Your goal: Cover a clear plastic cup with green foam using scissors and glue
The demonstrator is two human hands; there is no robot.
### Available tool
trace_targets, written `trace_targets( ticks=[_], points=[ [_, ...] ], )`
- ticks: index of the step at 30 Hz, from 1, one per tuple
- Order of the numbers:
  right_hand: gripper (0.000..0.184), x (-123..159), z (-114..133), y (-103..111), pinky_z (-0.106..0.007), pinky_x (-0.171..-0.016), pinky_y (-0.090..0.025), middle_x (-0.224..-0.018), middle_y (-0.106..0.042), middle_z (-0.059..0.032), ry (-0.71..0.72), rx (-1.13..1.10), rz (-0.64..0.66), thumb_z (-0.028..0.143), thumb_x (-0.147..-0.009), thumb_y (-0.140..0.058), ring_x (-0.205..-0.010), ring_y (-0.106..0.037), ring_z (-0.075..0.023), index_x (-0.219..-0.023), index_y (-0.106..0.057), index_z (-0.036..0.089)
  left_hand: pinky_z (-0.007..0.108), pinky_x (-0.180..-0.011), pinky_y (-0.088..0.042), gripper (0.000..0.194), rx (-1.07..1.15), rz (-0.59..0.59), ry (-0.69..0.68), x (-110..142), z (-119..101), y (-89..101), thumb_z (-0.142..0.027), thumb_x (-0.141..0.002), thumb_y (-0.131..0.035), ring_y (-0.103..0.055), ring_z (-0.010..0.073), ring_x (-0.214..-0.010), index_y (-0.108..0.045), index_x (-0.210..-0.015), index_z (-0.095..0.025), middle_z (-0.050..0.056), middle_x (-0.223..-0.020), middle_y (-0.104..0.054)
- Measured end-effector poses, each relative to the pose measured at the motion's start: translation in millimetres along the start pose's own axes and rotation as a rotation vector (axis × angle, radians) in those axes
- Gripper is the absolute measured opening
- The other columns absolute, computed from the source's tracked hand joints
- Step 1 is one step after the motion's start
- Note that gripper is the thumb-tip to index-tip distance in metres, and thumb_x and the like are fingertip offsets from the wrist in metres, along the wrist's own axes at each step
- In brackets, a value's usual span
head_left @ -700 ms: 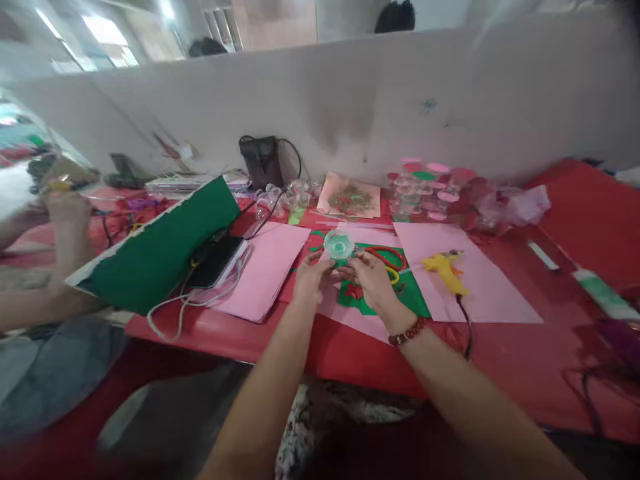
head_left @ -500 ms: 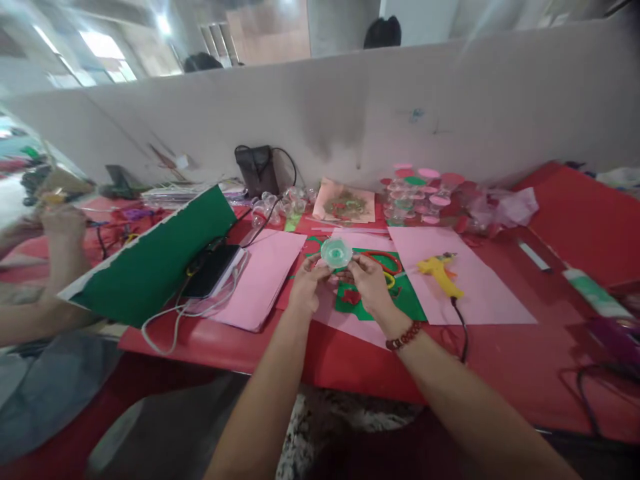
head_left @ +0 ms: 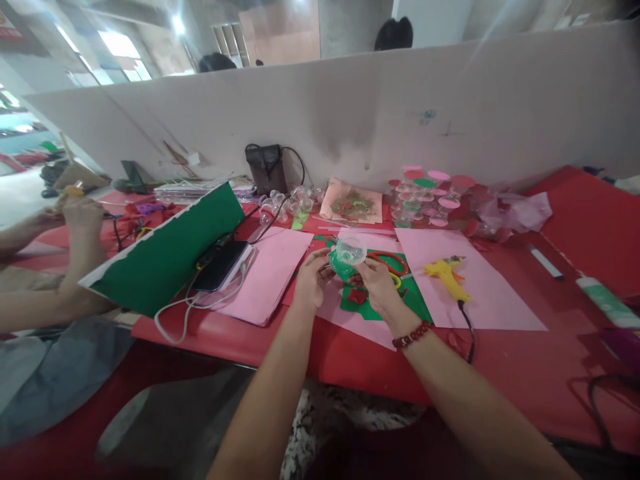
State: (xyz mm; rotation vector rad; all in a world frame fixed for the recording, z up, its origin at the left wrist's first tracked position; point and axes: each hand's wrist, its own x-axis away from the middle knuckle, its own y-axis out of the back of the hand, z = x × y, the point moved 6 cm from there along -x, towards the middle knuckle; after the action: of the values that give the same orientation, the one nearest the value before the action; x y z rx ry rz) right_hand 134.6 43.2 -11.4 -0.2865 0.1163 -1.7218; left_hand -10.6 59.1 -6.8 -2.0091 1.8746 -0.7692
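Note:
A clear plastic cup-like piece (head_left: 351,249) with a green round part (head_left: 342,265) at its far end is held up over the table, tilted so its open rim faces me. My right hand (head_left: 379,285) pinches the piece near its rim from the right. At the left, the fingers of my left hand (head_left: 312,279) are curled against the green part; some fingertips are hidden behind it. Beneath lie a green sheet (head_left: 370,309), a red scrap (head_left: 357,295) and scissors with red-orange handles (head_left: 393,261).
A yellow glue gun (head_left: 450,279) rests on pink paper (head_left: 500,310) at right. Stacked clear cups with coloured discs (head_left: 424,193) stand behind. To the left are a phone (head_left: 225,265), pink sheets (head_left: 273,280), a propped green board (head_left: 170,257) and another person's arm (head_left: 83,247).
The clear piece has been tipped, so its green part now shows below and left of the rim. Both hands stay around it. The view has shifted slightly left.

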Motion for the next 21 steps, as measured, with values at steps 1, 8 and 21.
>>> trace_targets(
  ticks=[1,8,21],
  points=[
    [0.031,-1,-1,0,-0.028,-0.051,-0.045,-0.054,-0.061,0.0011,-0.002,0.023,0.007,0.049,-0.061,-0.073,-0.049,-0.056,-0.0149,-0.063,-0.061,0.020,0.026,-0.063,-0.047,0.040,-0.012,-0.008,-0.001,-1,0,1.1,-0.028,-0.055,-0.074,-0.061,0.0121,-0.060,-0.064,-0.093,-0.017,-0.001,-0.069,-0.067],
    [0.018,-8,6,5,-0.025,-0.054,-0.040,-0.058,-0.056,0.0045,0.134,0.090,0.052,0.036,-0.064,-0.068,-0.053,-0.046,-0.0113,-0.064,-0.059,0.020,0.025,-0.061,-0.045,0.037,-0.083,-0.044,-0.056,1,-7,3.4,-0.022,-0.048,-0.078,-0.057,0.0104,-0.057,-0.067,-0.083,-0.016,-0.002,-0.066,-0.066],
    [0.021,-1,32,4,-0.028,-0.063,-0.039,-0.066,-0.057,0.0018,0.376,0.216,0.068,0.039,-0.070,-0.065,-0.063,-0.046,-0.0140,-0.070,-0.064,0.019,0.026,-0.067,-0.046,0.035,-0.097,0.081,-0.317,3,-22,-1.3,-0.024,-0.057,-0.081,-0.060,0.0125,-0.066,-0.071,-0.090,-0.018,0.000,-0.071,-0.066]
  ],
)
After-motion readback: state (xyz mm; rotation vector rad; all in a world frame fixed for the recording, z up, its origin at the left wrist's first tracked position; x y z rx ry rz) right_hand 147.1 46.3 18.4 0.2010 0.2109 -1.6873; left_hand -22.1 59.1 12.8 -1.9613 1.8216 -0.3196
